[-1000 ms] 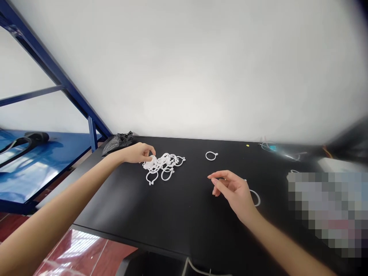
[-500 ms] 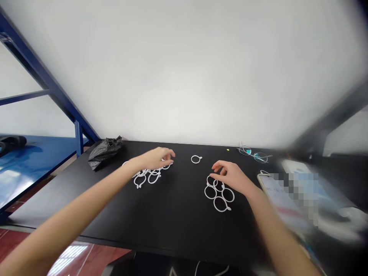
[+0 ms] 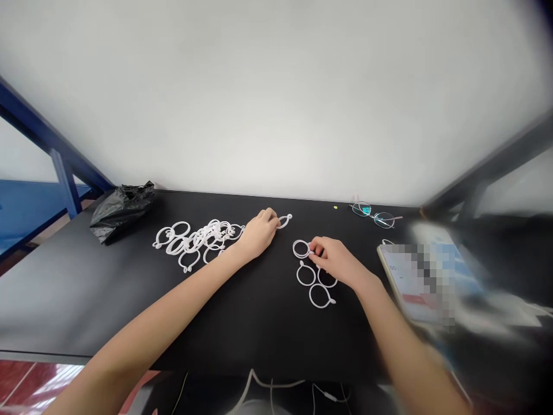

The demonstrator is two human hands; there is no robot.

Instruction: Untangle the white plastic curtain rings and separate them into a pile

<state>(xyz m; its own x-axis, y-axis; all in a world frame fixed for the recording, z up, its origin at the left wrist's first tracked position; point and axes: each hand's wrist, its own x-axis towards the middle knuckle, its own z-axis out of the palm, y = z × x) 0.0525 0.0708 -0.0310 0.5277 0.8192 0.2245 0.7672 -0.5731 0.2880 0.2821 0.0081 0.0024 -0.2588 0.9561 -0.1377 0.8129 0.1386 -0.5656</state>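
A heap of white plastic rings (image 3: 196, 239) lies on the black table (image 3: 242, 323) at the left. My left hand (image 3: 258, 233) has its fingers closed on a single white ring (image 3: 284, 219) near the back of the table. Just right of it, my right hand (image 3: 334, 260) pinches one ring (image 3: 301, 249) of a small linked group of rings (image 3: 317, 288) that lies flat in front of me.
A crumpled black plastic bag (image 3: 118, 208) sits at the table's back left. A pair of glasses (image 3: 375, 215) lies at the back right. A phone (image 3: 417, 276) rests at the right. A blue metal frame (image 3: 56, 167) stands at the left.
The view swung right. My left hand left the heap and went right to the lone ring. My right hand came down onto the linked rings and pinched one.
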